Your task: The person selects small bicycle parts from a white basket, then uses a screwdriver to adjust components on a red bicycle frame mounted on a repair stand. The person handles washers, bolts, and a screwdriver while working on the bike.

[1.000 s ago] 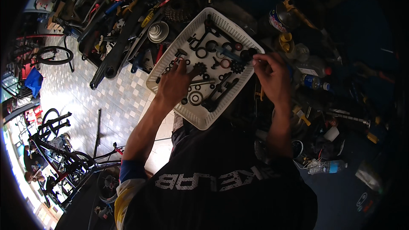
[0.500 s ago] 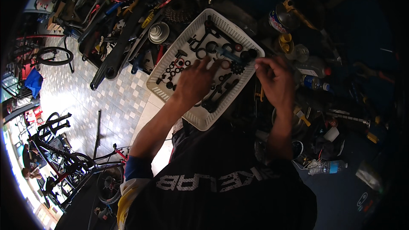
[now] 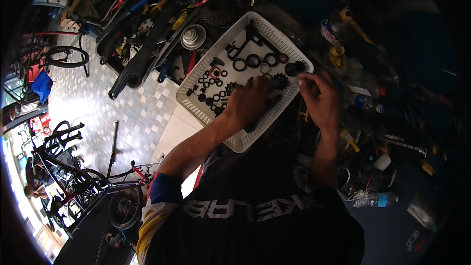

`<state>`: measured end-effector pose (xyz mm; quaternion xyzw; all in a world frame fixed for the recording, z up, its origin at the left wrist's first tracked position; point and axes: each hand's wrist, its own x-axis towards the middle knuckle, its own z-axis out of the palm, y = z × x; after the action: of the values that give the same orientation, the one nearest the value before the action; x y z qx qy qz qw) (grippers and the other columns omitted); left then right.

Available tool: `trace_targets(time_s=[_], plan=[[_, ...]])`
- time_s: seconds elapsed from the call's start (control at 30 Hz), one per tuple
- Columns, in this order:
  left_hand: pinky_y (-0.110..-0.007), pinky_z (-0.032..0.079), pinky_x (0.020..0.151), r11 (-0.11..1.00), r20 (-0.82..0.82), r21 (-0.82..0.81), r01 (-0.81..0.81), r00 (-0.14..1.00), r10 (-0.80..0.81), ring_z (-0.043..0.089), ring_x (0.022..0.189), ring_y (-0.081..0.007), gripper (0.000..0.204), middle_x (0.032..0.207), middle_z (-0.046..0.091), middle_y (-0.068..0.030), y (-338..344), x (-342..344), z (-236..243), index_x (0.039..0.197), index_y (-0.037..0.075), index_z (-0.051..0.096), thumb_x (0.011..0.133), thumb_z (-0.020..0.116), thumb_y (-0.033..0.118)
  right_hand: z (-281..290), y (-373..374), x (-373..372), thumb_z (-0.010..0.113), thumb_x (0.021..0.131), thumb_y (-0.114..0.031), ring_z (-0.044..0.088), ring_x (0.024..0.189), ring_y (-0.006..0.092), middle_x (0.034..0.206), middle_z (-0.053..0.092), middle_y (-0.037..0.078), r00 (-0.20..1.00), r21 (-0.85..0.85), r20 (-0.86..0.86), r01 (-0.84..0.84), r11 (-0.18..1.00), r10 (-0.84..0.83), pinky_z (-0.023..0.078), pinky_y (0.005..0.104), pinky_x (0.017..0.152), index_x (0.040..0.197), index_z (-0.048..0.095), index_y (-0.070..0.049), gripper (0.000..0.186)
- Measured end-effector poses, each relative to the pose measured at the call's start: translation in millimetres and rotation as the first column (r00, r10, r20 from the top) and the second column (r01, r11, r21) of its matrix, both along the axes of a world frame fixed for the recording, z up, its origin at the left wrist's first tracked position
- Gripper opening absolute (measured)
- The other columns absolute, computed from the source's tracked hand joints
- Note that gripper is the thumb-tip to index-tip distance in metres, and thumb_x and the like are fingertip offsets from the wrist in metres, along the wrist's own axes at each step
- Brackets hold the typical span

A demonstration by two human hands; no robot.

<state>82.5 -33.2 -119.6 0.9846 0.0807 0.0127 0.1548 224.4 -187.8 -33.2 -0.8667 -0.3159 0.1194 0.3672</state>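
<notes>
We find the white perforated basket point(image 3: 239, 143) carrying loose parts. The left hand point(image 3: 248, 99) reaches in toward its lower right edge, beside a toothed sprocket point(image 3: 280, 82); its fingertips are hidden, so we cannot tell whether it grips. The right hand point(image 3: 321, 95) is curled at the basket's right corner, thumb near forefinger; we cannot confirm a hold. Black rings point(image 3: 253, 60) lie toward the upper edge, a red ring point(image 3: 215, 72) toward the left. We judge the step in hand to be picking among parts; the next move calls for precise fingertip placement.
</notes>
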Motion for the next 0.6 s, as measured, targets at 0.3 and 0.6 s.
trace_targets(time_s=[0.3, 0.6], plan=[[-0.041, 0.064, 0.071, 0.972, -0.148, -0.005, -0.233, 0.962, 0.23, 0.076, 0.091, -0.0389, 0.065, 0.147, 0.048, -0.0355, 21, -21, 40, 0.15, 0.003, 0.045, 0.094, 0.069, 0.025, -1, 11, -2, 0.076, 0.092, -0.018, 0.051, 0.059, 0.011, 0.095, 0.066, 0.005, 0.998, 0.05, 0.003, -0.057, 0.997, 0.057, 0.042, 0.0292, 0.056, 0.107, 0.076, -0.007, 0.018], [-0.046, 0.063, 0.079, 0.957, -0.09, -0.102, -0.271, 0.961, 0.262, 0.072, 0.102, -0.0414, 0.053, 0.142, 0.051, -0.0319, 37, -31, 20, 0.138, 0.0, 0.055, 0.09, 0.07, 0.019, 5, 14, -8, 0.076, 0.092, -0.021, 0.052, 0.059, 0.0111, 0.096, 0.067, 0.003, 0.998, -0.019, 0.022, -0.061, 0.998, 0.061, 0.043, 0.0288, 0.056, 0.107, 0.077, -0.009, 0.019]])
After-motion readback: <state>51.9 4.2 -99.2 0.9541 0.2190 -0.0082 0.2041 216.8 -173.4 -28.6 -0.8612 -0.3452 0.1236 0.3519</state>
